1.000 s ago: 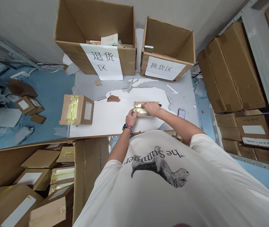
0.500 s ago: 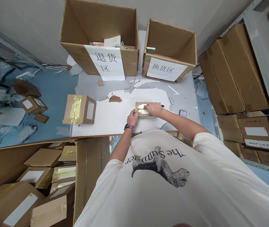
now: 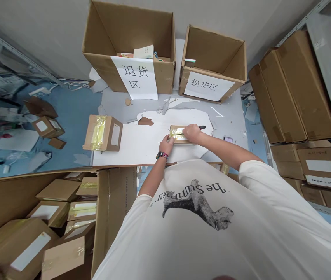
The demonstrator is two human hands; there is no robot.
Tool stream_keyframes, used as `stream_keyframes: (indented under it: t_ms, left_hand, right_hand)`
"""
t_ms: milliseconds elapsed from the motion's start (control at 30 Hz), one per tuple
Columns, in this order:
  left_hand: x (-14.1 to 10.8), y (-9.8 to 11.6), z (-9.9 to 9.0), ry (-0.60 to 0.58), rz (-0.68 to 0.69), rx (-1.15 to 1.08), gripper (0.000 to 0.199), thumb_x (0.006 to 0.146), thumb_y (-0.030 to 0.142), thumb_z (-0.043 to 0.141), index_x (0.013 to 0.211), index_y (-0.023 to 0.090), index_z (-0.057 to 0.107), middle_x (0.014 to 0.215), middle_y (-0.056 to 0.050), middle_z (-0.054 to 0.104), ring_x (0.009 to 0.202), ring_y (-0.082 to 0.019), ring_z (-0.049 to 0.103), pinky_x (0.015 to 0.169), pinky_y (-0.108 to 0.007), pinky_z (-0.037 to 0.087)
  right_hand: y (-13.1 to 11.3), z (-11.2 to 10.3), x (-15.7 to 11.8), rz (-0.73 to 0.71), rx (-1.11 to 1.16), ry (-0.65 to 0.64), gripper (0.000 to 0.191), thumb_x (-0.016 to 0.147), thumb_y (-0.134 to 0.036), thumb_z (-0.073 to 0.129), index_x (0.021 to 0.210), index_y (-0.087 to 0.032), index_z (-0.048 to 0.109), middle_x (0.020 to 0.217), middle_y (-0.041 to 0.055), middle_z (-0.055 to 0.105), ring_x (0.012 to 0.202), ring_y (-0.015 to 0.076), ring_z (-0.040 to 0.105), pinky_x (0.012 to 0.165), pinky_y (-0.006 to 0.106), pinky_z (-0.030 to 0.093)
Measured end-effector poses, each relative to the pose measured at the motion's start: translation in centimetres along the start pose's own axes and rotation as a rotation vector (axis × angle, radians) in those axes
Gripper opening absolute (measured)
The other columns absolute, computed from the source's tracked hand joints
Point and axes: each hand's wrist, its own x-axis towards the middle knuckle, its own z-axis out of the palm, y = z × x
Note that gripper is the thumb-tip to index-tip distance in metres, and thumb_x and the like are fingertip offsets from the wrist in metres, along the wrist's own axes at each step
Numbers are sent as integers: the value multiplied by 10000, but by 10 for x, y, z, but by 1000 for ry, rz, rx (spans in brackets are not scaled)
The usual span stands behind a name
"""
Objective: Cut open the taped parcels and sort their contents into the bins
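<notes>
1. Taped cardboard parcel (image 3: 178,135) lies flat on the white tabletop (image 3: 130,144), near the middle, apparently pinned there to stay put
2. Right hand (image 3: 193,133) presses open, palm-down, on it; left hand (image 3: 166,145) curls at its near-left corner, grip unclear
3. Head view: dark handle (image 3: 202,127) pokes out beyond the right hand, its end hidden, knife or marker unclear

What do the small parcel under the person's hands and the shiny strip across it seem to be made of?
The small parcel looks like matt brown cardboard, going by its dull, papery surface and colour. The shiny strip looks like glossy plastic packing tape with a yellowish tint, going by its bright glare, though the exact film can't be told from here.
</notes>
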Motion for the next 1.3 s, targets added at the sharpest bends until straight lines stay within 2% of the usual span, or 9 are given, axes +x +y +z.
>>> stream_keyframes:
  t_ms: [67,200,500,567,667,767,933,1167,1300]
  left_hand:
    - [0,-1,-1,-3,5,0,539,1114,550,649,1587,315,759,1568,-86,813,1430,-335,772,1191,-421,590]
    - [0,-2,0,-12,16,-7,525,1123,565,637,1578,333,758,1568,-66,814,1420,-320,775,1169,-403,600]
    - [-4,5,9,-65,65,50,573,1141,554,569,1647,325,707,1629,-70,774,1440,-319,756,1202,-414,593]
    - [-8,8,11,10,158,119,661,1138,467,540,1761,255,608,1755,-121,671,1574,-343,663,1301,-464,532]
    - [-11,15,11,134,409,275,804,1096,366,559,1880,223,449,1954,-125,393,1824,-383,326,1464,-579,310]
    - [-9,23,10,48,586,397,864,1050,442,674,1878,313,467,2003,-61,276,1868,-418,180,1488,-639,207]
    - [-1,28,11,-22,553,437,923,1017,503,730,1881,310,467,1976,-78,350,1836,-432,271,1445,-578,334]
    - [-5,31,16,-5,479,441,920,1016,507,740,1879,347,466,1914,-100,473,1811,-472,296,1439,-658,318]
    - [-5,31,16,-8,467,399,920,1005,486,756,1872,343,484,1884,-105,515,1806,-485,302,1440,-670,321]
  right_hand:
    - [4,1,-5,60,-20,-49,399,1090,-83,565,1411,-80,802,1409,301,815,1346,399,795,1052,456,601]
    - [16,7,-22,45,14,-12,430,1147,-125,518,1486,-133,783,1435,249,824,1359,351,793,1047,397,574]
    - [27,27,-44,126,46,-23,438,1143,-167,552,1528,-207,757,1429,207,835,1305,332,809,1014,381,549]
    - [24,29,-43,123,57,-21,442,1146,-171,534,1530,-197,752,1435,213,832,1321,327,806,1015,376,557]
    - [19,29,-40,128,72,-26,428,1162,-164,506,1510,-139,754,1415,254,828,1357,340,801,1023,376,564]
    - [17,30,-37,130,90,-19,423,1171,-162,495,1511,-105,740,1407,279,821,1380,354,796,1031,380,565]
    - [21,36,-41,138,122,-20,414,1175,-181,525,1535,-123,721,1419,273,816,1375,352,800,1045,373,563]
    - [29,37,-52,166,93,-38,415,1169,-160,504,1507,-119,741,1416,272,819,1338,350,815,1035,387,581]
    - [47,46,-73,236,70,-137,414,1106,-96,566,1467,-110,768,1412,283,819,1356,373,805,1025,403,584]
